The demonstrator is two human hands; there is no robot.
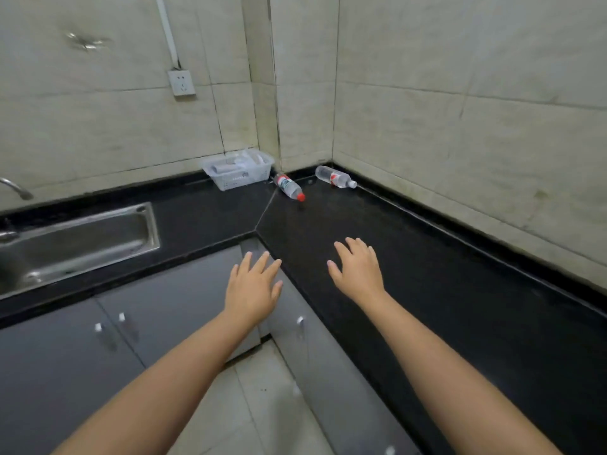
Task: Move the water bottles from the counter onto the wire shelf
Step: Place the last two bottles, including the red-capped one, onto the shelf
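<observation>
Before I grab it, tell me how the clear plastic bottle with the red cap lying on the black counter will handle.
The clear plastic bottle with the red cap lies on its side on the smooth black counter, so a nudge would probably roll it. It looks thin-walled and may dent under a firm grip. How full it is cannot be told, so its weight is uncertain.

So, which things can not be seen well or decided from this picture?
- Wire shelf: not in the head view at all, so its place is unknown.
- Basket contents: too small and blurred behind the translucent wall.
- Labels on the red-capped bottle and the white-capped bottle: too small to read.
- Water level in both bottles: unclear.
- Sink and faucet: cut off by the left edge.
</observation>
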